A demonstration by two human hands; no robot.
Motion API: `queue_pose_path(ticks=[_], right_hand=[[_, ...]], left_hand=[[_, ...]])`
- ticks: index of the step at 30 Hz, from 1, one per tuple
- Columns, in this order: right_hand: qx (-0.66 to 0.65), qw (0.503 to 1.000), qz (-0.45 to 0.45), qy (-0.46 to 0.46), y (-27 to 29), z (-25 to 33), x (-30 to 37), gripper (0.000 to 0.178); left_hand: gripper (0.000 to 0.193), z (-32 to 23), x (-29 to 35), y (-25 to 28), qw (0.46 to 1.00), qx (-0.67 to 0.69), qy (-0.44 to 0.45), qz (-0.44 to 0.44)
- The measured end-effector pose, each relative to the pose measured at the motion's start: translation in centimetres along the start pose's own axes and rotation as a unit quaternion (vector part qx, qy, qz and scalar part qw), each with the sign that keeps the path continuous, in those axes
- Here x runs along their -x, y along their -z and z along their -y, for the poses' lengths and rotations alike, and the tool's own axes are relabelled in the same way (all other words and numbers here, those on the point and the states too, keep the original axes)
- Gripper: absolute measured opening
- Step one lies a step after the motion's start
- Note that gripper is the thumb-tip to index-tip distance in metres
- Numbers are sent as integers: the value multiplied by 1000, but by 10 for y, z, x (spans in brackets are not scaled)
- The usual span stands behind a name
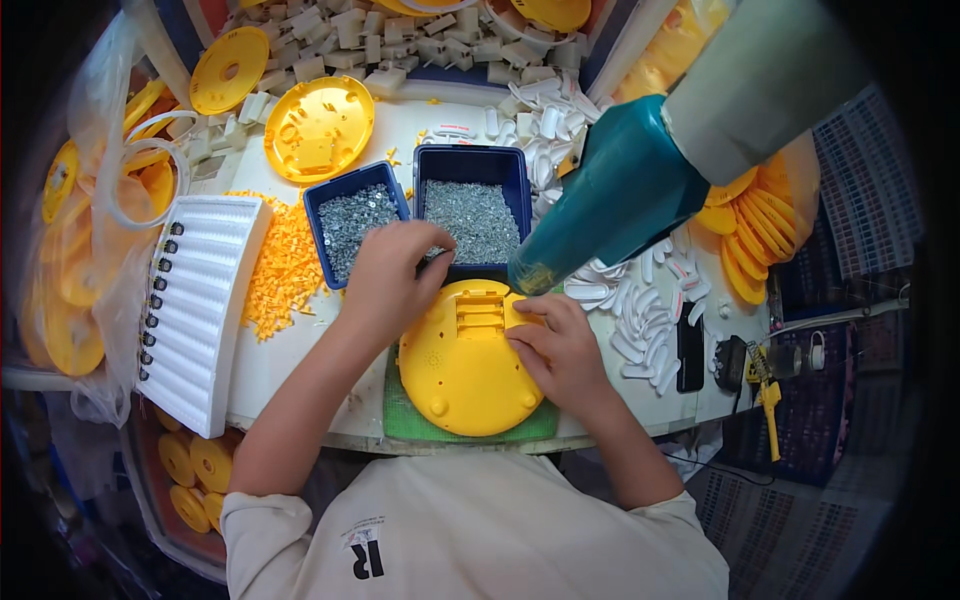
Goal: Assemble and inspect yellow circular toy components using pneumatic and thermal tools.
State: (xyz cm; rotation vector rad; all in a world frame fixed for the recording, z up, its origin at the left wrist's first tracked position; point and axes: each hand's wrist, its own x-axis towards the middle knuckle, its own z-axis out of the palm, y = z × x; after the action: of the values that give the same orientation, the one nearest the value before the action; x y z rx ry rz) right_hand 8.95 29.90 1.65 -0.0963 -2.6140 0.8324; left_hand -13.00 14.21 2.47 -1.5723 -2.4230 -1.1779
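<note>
A round yellow plastic shell (462, 372) lies on a green mat (410, 420) at the table's front edge. My right hand (553, 345) rests on the shell's right side, fingers curled, beside its ribbed slot. Just left of the shell's top, my left hand (392, 268) reaches into the front of a dark blue bin (476, 165) of small silver screws, fingers bent down; what it pinches is hidden. A second blue bin (352, 196) of screws stands to the left.
A teal powered screwdriver (610, 195) hangs over the shell's upper right. A white ribbed tray (200, 300) lies left, beside orange-yellow small parts (285, 265). White plastic pieces (640, 330), yellow discs (755, 235) and more yellow shells (318, 125) crowd the back and right.
</note>
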Motion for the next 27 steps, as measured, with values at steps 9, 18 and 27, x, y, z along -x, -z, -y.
queue_pose_path(ticks=[9, 18, 27], right_hand=[[66, 997, -30, 24, -1, 11, 7, 19], [41, 998, -8, 46, 12, 1, -15, 21], [127, 987, -44, 88, -9, -43, -108, 22]], left_hand=[[10, -27, 63, 21, 980, 159, 121, -10], [16, -32, 104, 16, 996, 56, -46, 48], [24, -33, 112, 20, 994, -3, -90, 61]])
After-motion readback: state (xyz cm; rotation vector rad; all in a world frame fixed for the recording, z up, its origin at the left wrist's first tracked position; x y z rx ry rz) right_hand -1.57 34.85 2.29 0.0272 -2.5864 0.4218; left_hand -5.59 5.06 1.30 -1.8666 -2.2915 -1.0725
